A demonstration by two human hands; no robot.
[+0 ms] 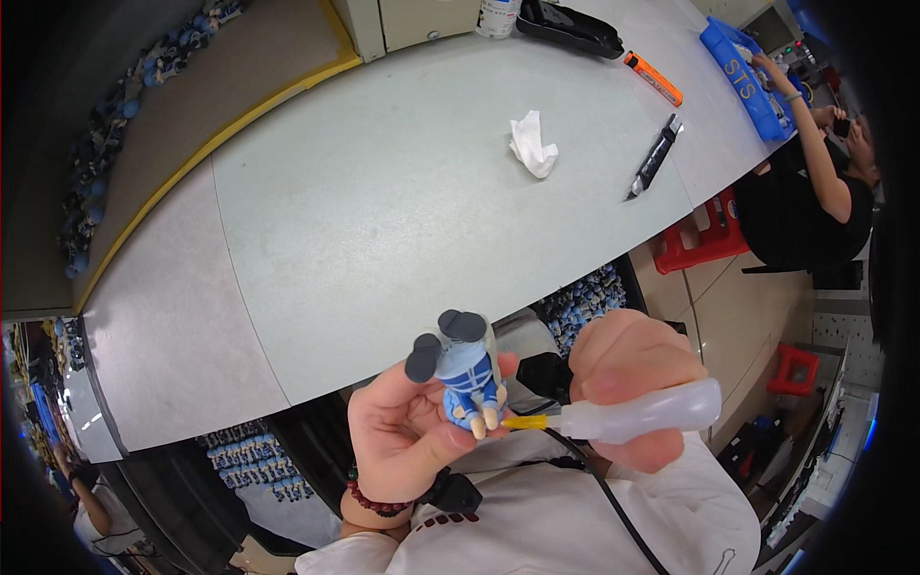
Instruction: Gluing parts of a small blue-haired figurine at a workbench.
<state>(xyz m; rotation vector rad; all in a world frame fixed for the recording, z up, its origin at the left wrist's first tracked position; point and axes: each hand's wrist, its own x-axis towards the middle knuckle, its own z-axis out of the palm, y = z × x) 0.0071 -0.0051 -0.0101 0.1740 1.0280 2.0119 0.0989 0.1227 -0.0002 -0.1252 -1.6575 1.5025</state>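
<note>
Near the front edge of the table, my left hand (385, 436) is closed around a small figurine (468, 369). It wears blue clothes and has black shoes, and it is held feet up with its pale little hands toward me. My right hand (628, 359) grips a translucent white squeeze bottle (676, 407) lying sideways in the fingers. The bottle's thin yellow nozzle (527, 422) points left and ends right beside the figurine's hands; whether it touches cannot be made out. My left fingers hide the figurine's head.
On the grey table (364, 220) lie a crumpled white tissue (533, 146), a black utility knife (656, 158) and an orange box-like item (654, 79). Behind are a black tray (575, 31) and a blue bin (747, 81). A person (810, 192) sits at right. Trays of figurines (259, 460) sit below the table.
</note>
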